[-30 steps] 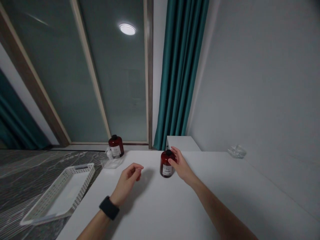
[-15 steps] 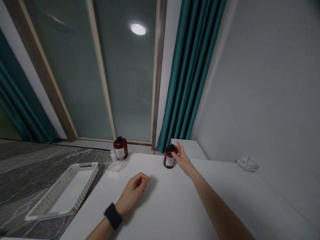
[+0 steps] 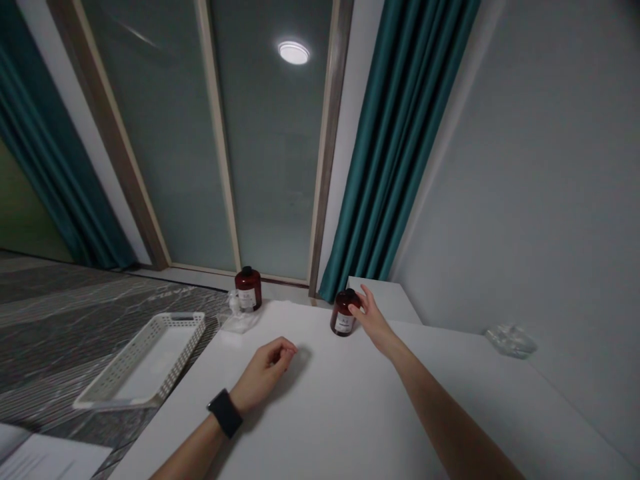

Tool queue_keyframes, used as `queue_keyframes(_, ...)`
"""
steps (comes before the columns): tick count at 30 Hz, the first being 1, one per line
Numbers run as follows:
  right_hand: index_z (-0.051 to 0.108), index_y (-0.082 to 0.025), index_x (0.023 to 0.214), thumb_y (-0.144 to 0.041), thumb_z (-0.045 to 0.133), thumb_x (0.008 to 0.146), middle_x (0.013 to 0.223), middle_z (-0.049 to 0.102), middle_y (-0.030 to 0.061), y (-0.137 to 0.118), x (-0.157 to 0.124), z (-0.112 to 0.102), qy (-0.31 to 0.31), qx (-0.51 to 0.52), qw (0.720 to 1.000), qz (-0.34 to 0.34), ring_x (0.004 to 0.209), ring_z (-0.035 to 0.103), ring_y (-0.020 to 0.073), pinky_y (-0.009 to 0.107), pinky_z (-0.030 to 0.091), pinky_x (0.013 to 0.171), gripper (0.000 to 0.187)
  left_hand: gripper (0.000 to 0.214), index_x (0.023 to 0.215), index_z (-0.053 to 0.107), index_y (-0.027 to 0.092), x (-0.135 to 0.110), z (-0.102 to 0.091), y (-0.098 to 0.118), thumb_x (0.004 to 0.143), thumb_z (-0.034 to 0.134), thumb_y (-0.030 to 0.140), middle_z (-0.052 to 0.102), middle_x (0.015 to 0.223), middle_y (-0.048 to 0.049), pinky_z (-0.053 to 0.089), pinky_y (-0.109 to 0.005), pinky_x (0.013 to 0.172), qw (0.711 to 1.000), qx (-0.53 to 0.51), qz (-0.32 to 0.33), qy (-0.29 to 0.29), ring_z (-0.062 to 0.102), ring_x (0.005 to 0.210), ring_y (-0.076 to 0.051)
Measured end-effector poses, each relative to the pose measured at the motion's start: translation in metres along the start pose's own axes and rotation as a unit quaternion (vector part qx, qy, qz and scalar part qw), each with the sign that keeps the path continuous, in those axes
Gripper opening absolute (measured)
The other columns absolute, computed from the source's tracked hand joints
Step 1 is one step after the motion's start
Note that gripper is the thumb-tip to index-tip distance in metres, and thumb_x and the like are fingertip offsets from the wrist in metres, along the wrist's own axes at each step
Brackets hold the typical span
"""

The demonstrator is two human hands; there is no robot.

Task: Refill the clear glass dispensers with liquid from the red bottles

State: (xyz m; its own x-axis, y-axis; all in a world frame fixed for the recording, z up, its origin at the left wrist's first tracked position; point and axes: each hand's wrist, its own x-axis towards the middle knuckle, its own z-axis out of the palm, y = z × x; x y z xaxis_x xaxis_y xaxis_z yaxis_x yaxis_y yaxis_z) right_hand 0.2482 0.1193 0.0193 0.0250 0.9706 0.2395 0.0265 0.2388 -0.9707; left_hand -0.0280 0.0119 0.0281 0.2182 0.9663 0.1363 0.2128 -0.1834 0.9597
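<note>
Towards the far edge of the white table stands a dark amber bottle (image 3: 343, 315) with a black cap and a white label. My right hand (image 3: 369, 317) is at its right side, thumb in front of the bottle's shoulder and the other fingers apart behind it. The grip looks loose, and the fingers' far sides are hidden. My left hand (image 3: 270, 367), a dark watch on its wrist, hovers low over the table with fingers curled inward; nothing shows in it. A second amber bottle (image 3: 249, 289) stands at the far left corner, behind a clear plastic piece (image 3: 240, 321).
A white perforated basket (image 3: 165, 377) lies left of the table (image 3: 340, 413). Printed paper (image 3: 55, 460) shows at the lower left. Crumpled clear plastic (image 3: 510, 340) sits by the right wall. A white cabinet (image 3: 385, 297) stands beyond the table, before teal curtains (image 3: 390, 153).
The view has turned slightly, bringing the paper into sight at the lower left. My right hand stays by the bottle with fingers apart; my left hand has barely moved.
</note>
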Motion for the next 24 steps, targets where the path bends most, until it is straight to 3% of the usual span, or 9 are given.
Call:
queue_keyframes(5, 0.040, -0.034, 0.139, -0.048, 0.073, 0.075, 0.142, 0.053, 0.0102, -0.005, -0.004, -0.007, 0.042, -0.029, 0.999, -0.003, 0.137, 0.045, 0.0266, 0.057, 0.034, 0.111, 0.073, 0.036, 0.081, 0.061, 0.016, 0.001, -0.003, -0.002, 0.087, 0.055, 0.050, 0.047, 0.063, 0.0035, 0.030, -0.021, 0.051, 1.000, 0.013, 0.011, 0.014, 0.038, 0.056, -0.012)
queue_keyframes(9, 0.049, -0.029, 0.132, -0.043, 0.070, 0.077, 0.143, 0.049, 0.0112, -0.024, -0.020, -0.005, 0.099, -0.072, 0.991, -0.052, 0.137, 0.041, 0.0294, 0.056, 0.034, 0.109, 0.061, 0.033, 0.082, 0.062, 0.016, 0.001, -0.007, -0.001, 0.090, 0.051, 0.046, 0.049, 0.064, 0.0027, 0.033, -0.023, 0.056, 0.998, 0.058, 0.025, 0.023, 0.042, 0.059, -0.013)
queue_keyframes(13, 0.063, -0.024, 0.108, -0.032, 0.061, 0.082, 0.120, 0.059, 0.0108, -0.049, -0.043, 0.015, 0.163, -0.126, 0.969, -0.136, 0.123, 0.046, 0.0311, 0.055, 0.029, 0.110, 0.028, 0.030, 0.081, 0.064, 0.016, 0.000, -0.015, 0.000, 0.090, 0.051, 0.041, 0.052, 0.061, 0.0020, 0.032, -0.024, 0.056, 0.990, 0.130, 0.048, 0.039, 0.045, 0.059, -0.014)
queue_keyframes(16, 0.064, -0.024, 0.097, -0.023, 0.052, 0.086, 0.104, 0.061, 0.0088, -0.061, -0.054, 0.045, 0.176, -0.166, 0.948, -0.207, 0.107, 0.053, 0.0289, 0.049, 0.039, 0.099, 0.016, 0.029, 0.076, 0.064, 0.016, -0.003, -0.024, 0.001, 0.089, 0.051, 0.038, 0.055, 0.060, 0.0006, 0.033, -0.025, 0.055, 0.982, 0.166, 0.070, 0.053, 0.046, 0.055, -0.014)
queue_keyframes(19, 0.064, -0.025, 0.094, -0.018, 0.049, 0.086, 0.099, 0.061, 0.0076, -0.059, -0.058, 0.082, 0.129, -0.162, 0.950, -0.232, 0.101, 0.055, 0.0277, 0.045, 0.041, 0.095, 0.018, 0.030, 0.070, 0.062, 0.018, -0.009, -0.035, 0.004, 0.090, 0.048, 0.036, 0.057, 0.062, -0.0017, 0.038, -0.028, 0.059, 0.965, 0.186, 0.134, 0.125, 0.051, 0.059, -0.017)
queue_keyframes(22, 0.065, -0.026, 0.096, -0.016, 0.051, 0.083, 0.102, 0.060, 0.0072, -0.044, -0.057, 0.120, 0.048, -0.145, 0.965, -0.215, 0.105, 0.056, 0.0286, 0.046, 0.040, 0.098, 0.022, 0.022, 0.076, 0.060, 0.021, -0.012, -0.048, 0.005, 0.089, 0.047, 0.032, 0.058, 0.074, -0.0045, 0.045, -0.034, 0.073, 0.919, 0.204, 0.203, 0.269, 0.056, 0.075, -0.022)
queue_keyframes(24, 0.065, -0.027, 0.099, -0.014, 0.049, 0.082, 0.105, 0.061, 0.0070, -0.030, -0.051, 0.142, -0.014, -0.139, 0.972, -0.189, 0.108, 0.056, 0.0284, 0.047, 0.039, 0.100, 0.026, 0.013, 0.089, 0.059, 0.021, -0.010, -0.056, 0.002, 0.088, 0.049, 0.029, 0.058, 0.091, -0.0075, 0.046, -0.038, 0.083, 0.877, 0.223, 0.200, 0.376, 0.056, 0.091, -0.025)
